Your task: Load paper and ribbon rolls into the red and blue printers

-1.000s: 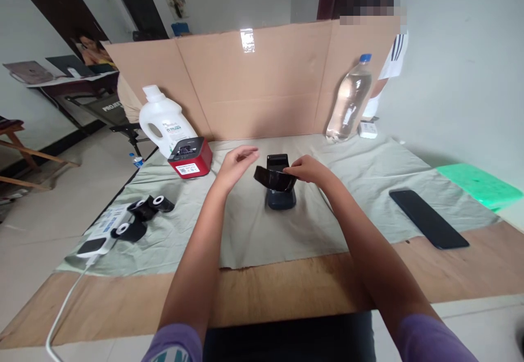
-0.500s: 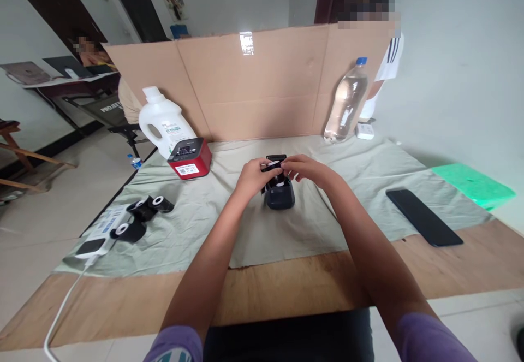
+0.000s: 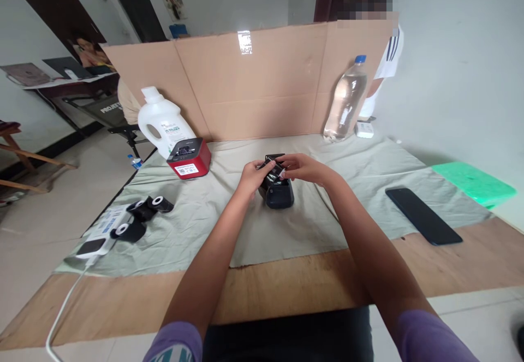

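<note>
In the middle of the cloth sits a small dark device point(image 3: 280, 197), which looks like a portable label printer with its lid raised at the back. Over its opening, a glossy black roll point(image 3: 272, 173), apparently with a white core, is held tilted. My left hand point(image 3: 251, 178) is closed on the roll's left side, thumb across the top. My right hand point(image 3: 301, 168) has its fingers bent in a pinch at the roll's right edge. Its fingertips partly cover the roll and the device. I cannot tell whether the roll touches the device.
Several black rolls point(image 3: 131, 231) lie at the left beside a white power strip point(image 3: 107, 224). A red and black box point(image 3: 190, 160) and white jug point(image 3: 166, 124) stand back left. At the right are a water bottle point(image 3: 346, 100) and phone point(image 3: 423, 216). A cardboard screen point(image 3: 254, 89) stands behind.
The roll has turned in my hands: its white core faced me earlier, and now its glossy black surface shows. Both hands stay over the device, the right fingers slightly shifted.
</note>
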`<state>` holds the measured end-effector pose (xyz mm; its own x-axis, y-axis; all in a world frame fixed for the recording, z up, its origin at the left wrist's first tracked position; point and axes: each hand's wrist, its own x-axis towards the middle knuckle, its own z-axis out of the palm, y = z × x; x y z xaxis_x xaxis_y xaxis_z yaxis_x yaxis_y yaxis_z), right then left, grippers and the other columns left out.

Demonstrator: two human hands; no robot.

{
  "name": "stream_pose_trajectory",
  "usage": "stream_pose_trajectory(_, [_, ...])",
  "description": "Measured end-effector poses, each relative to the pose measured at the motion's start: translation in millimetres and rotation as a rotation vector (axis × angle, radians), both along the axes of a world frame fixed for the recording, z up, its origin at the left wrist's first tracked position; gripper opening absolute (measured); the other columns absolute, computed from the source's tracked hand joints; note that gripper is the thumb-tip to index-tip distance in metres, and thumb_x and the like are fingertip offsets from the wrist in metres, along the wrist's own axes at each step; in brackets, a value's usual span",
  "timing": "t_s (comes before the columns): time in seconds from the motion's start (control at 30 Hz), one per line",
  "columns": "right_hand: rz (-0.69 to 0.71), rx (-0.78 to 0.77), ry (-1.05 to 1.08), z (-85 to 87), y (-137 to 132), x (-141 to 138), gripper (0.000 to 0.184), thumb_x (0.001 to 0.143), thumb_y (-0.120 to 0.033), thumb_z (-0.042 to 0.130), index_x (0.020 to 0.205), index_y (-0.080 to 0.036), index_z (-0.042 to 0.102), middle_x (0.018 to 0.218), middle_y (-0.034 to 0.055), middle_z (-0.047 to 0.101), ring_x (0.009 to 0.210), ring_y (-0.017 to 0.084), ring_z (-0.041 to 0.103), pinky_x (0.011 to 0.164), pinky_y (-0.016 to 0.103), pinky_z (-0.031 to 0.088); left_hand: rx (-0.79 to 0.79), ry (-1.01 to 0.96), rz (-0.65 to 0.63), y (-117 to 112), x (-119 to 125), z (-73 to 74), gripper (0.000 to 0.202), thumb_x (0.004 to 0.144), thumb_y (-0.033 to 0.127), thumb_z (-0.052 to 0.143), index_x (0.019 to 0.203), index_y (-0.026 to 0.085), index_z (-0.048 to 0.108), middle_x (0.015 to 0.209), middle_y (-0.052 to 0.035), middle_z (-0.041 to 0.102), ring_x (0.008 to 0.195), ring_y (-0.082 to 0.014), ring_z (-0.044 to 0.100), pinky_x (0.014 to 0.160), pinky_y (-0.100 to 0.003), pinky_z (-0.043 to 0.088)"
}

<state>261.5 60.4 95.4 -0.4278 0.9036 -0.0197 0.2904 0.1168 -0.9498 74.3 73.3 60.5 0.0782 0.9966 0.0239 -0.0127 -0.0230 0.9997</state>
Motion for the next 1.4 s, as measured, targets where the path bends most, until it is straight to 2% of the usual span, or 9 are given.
stream_pose_trajectory(0.1, [0.118, 0.066, 0.010, -6.8, 4.2, 5.6, 0.064, 0.075, -0.020, 0.072, 0.137, -0.019, 0.056, 0.100, 0.0052, 0.071, 0.081, 0.016, 0.067, 0.071, 0.027, 0.051, -0.035, -0.094, -0.086, 1.9, -3.2, -1.3, 0.051, 0.062, 0.052, 0.083, 0.093, 0.012, 0.075, 0.085, -0.0069, 0.076, 0.076, -0.0163, 0.067, 0.073, -0.027, 0.050])
stream_pose_trajectory(0.23, [0.125, 0.151, -0.017, -18.7, 12.7, 8.3, 0.060, 0.078, -0.026, 0.070, 0.137, -0.020, 0.058, 0.093, 0.0032, 0.073, 0.075, 0.015, 0.066, 0.075, 0.030, 0.052, -0.096, -0.149, -0.215, 1.5, -3.9, -3.7, 0.053, 0.062, 0.052, 0.084, 0.095, 0.011, 0.076, 0.088, -0.0092, 0.076, 0.081, -0.0191, 0.070, 0.080, -0.032, 0.054])
stream_pose_trajectory(0.47, [0.101, 0.170, -0.064, -15.2, 11.3, 9.3, 0.059, 0.079, -0.033, 0.071, 0.135, -0.018, 0.060, 0.084, 0.0014, 0.070, 0.071, 0.014, 0.063, 0.072, 0.028, 0.051, -0.022, -0.128, -0.122, -1.6, 2.2, -5.9, 0.048, 0.062, 0.052, 0.082, 0.088, 0.012, 0.077, 0.077, -0.0044, 0.075, 0.072, -0.0168, 0.066, 0.071, -0.028, 0.050])
stream_pose_trajectory(0.6, [-0.006, 0.187, -0.180, -11.6, 8.8, 4.9, 0.052, 0.079, -0.033, 0.071, 0.128, -0.016, 0.066, 0.086, 0.0041, 0.071, 0.072, 0.016, 0.063, 0.068, 0.027, 0.050, 0.053, -0.077, -0.095, -3.2, 8.2, -6.7, 0.042, 0.066, 0.051, 0.079, 0.084, 0.013, 0.076, 0.080, -0.0031, 0.074, 0.074, -0.0158, 0.065, 0.068, -0.025, 0.048])
stream_pose_trajectory(0.77, [-0.097, 0.333, -0.435, -13.5, 11.9, 2.3, 0.035, 0.078, -0.019, 0.069, 0.112, -0.021, 0.074, 0.098, 0.0045, 0.073, 0.082, 0.018, 0.064, 0.075, 0.026, 0.048, -0.114, 0.083, -0.110, -19.1, -0.9, -4.9, 0.054, 0.069, 0.043, 0.080, 0.114, 0.014, 0.070, 0.079, -0.0044, 0.074, 0.067, -0.0166, 0.066, 0.060, -0.025, 0.047])
stream_pose_trajectory(0.93, [-0.108, 0.391, -0.605, -24.6, 16.5, -4.6, 0.041, 0.079, -0.008, 0.061, 0.116, -0.021, 0.073, 0.106, 0.0058, 0.074, 0.092, 0.020, 0.065, 0.085, 0.028, 0.047, -0.253, 0.069, -0.159, -55.6, -9.7, -26.5, 0.094, 0.069, 0.027, 0.082, 0.150, 0.015, 0.036, 0.064, 0.0002, 0.069, 0.056, -0.0166, 0.064, 0.055, -0.027, 0.051])
stream_pose_trajectory(1.13, [-0.058, 0.470, -0.740, -44.6, 21.8, -17.7, 0.044, 0.081, -0.004, 0.055, 0.120, -0.018, 0.071, 0.119, 0.0115, 0.070, 0.109, 0.026, 0.062, 0.095, 0.032, 0.044, -0.135, 0.085, -0.117, -76.4, 7.9, -55.8, 0.090, 0.077, 0.025, 0.072, 0.154, 0.018, 0.027, 0.064, 0.0022, 0.068, 0.054, -0.0139, 0.063, 0.052, -0.023, 0.050])
stream_pose_trajectory(1.27, [-0.091, 0.496, -0.862, -53.0, 20.7, -25.6, 0.040, 0.084, -0.005, 0.053, 0.118, -0.014, 0.071, 0.119, 0.0147, 0.067, 0.113, 0.028, 0.056, 0.098, 0.035, 0.042, -0.092, 0.072, -0.101, -78.0, 13.9, -59.7, 0.088, 0.079, 0.029, 0.070, 0.154, 0.019, 0.027, 0.069, 0.0011, 0.070, 0.058, -0.0147, 0.066, 0.051, -0.022, 0.050])
stream_pose_trajectory(1.4, [-0.246, 0.460, -0.917, -56.2, 17.5, -30.9, 0.028, 0.085, -0.012, 0.058, 0.108, -0.015, 0.074, 0.119, 0.0165, 0.059, 0.111, 0.029, 0.052, 0.093, 0.035, 0.045, -0.097, 0.068, -0.078, -79.7, 14.3, -58.4, 0.086, 0.081, 0.029, 0.069, 0.154, 0.019, 0.026, 0.072, 0.0008, 0.070, 0.058, -0.0149, 0.068, 0.050, -0.022, 0.049])
